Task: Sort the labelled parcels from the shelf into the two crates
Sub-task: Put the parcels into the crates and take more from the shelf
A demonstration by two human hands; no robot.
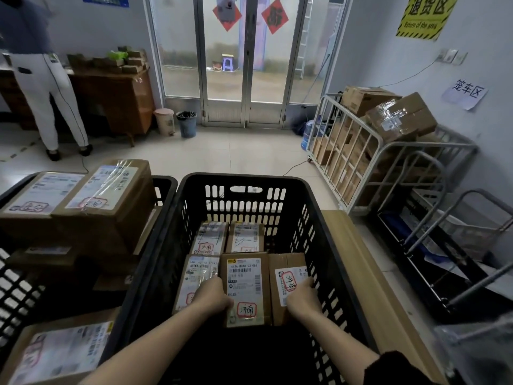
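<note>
The left hand (212, 297) has its fingers curled over the left edge of the middle parcel (247, 284), a flat brown cardboard box with a white barcode label and red-ringed writing, and grips it. The right hand (304, 298) curls its fingers over the right edge of the right parcel (286, 270), a brown cardboard box with a white label marked in red, lying against the middle one at its 3 o'clock. At the middle one's 9 o'clock, just beside it, lies the left parcel (197, 276), a taped brown box with a white label. At 12 o'clock from the hands lie the rear left parcel (211, 237) and the rear right parcel (245, 236), small taped cardboard boxes side by side. All five lie label-up inside the black slotted plastic crate (266, 180). At its 9 o'clock, just beside it, stands a second black plastic crate (166, 184) piled above its rim with large brown cardboard boxes (105, 201). At 2 o'clock a grey metal cage trolley (355, 151) holds more cartons; at 12 o'clock are glass doors (247, 65); at 10 o'clock a person in white trousers (47, 87) stands by a wooden desk (116, 101)
</note>
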